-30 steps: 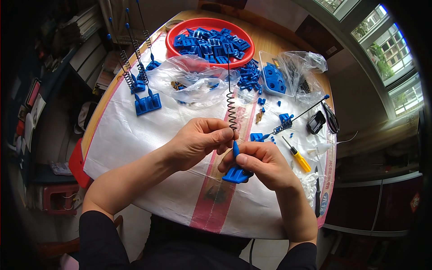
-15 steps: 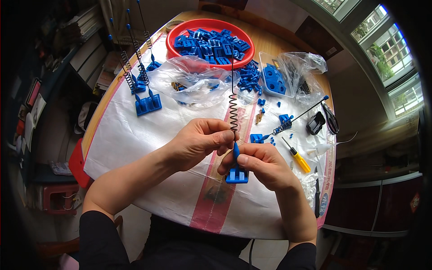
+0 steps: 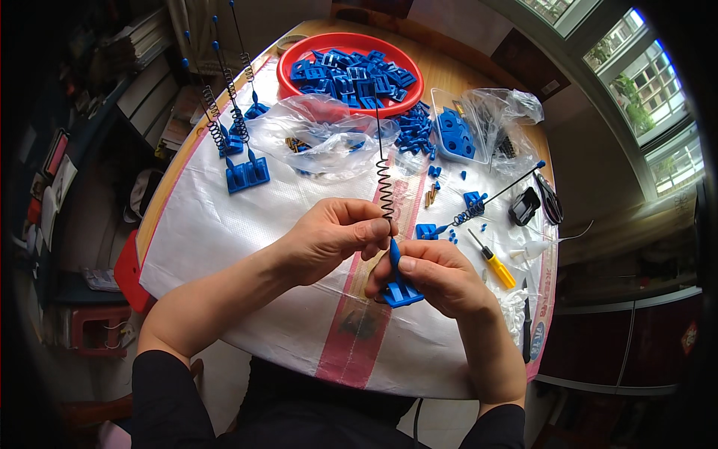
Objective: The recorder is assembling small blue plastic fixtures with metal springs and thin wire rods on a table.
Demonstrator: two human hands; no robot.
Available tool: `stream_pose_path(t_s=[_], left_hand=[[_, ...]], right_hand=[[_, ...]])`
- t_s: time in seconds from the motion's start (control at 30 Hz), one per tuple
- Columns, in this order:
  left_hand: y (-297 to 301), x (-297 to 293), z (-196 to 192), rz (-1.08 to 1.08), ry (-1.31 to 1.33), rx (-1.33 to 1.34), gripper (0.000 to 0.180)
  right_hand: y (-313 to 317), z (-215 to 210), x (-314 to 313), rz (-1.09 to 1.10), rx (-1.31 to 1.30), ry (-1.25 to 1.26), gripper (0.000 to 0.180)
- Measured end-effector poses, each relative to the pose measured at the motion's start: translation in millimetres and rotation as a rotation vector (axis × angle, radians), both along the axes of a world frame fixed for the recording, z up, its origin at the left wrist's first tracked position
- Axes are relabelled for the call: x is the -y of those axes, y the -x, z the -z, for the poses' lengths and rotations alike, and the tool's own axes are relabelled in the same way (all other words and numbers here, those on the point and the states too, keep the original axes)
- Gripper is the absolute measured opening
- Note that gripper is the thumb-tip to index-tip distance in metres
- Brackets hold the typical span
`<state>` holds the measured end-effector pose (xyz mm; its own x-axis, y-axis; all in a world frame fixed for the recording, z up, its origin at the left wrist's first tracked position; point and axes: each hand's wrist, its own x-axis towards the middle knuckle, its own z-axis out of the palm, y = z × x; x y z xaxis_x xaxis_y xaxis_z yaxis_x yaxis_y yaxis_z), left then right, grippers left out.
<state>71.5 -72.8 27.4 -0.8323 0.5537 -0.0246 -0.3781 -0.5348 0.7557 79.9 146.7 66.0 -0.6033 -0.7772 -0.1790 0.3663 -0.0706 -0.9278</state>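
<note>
In front of me is a black coiled wire spring [image 3: 385, 185] with a straight upper end, rising from a blue plastic clip base [image 3: 404, 294] with a tapered stem. My left hand [image 3: 336, 230] pinches the spring's lowest part, just above the stem. With thumb and fingers closed, my right hand [image 3: 441, 275] grips the stem; its fingers partly cover the base. The base is tilted, its right side higher. The joint between wire and stem shows only partly between my fingertips.
Blue parts fill a red basin [image 3: 416, 93] at the back. Assembled spring pieces [image 3: 247, 174] stand at left; another [image 3: 470, 212] lies at right. Beside it are a yellow-handled screwdriver [image 3: 499, 271] and a black clip [image 3: 525, 206]. A plastic bag [image 3: 307, 127] and clear tray [image 3: 458, 153] lie farther back.
The blue base has turned and tilted in my right hand, moving slightly right. The wire's top has leaned left. My left hand has barely moved.
</note>
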Motion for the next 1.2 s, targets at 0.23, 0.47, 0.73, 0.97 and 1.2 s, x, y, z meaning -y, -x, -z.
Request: stream_pose_path(t_s=[0.23, 0.47, 0.73, 0.97, 1.2], left_hand=[[1.0, 1.1, -1.7, -0.016, -0.005, -0.009, 0.019], [-2.6, 4.0, -12.1, -0.061, 0.096, -0.115, 0.017], [-10.4, 8.6, -42.8, -0.060, 0.262, -0.181, 0.019], [-18.4, 14.6, -51.0, -0.062, 0.340, -0.198, 0.021], [-26.0, 17.9, -55.9, -0.075, 0.326, -0.237, 0.019]], right_hand=[[1.3, 0.5, -1.2, 0.020, -0.085, -0.077, 0.028], [-2.8, -12.3, 4.1, 0.026, -0.067, -0.070, 0.023], [-11.3, -20.0, 6.5, 0.036, -0.121, -0.038, 0.022], [-16.7, -19.6, 7.9, 0.050, -0.188, -0.072, 0.021], [-22.9, -24.0, 10.8, 0.086, -0.277, -0.169, 0.019]])
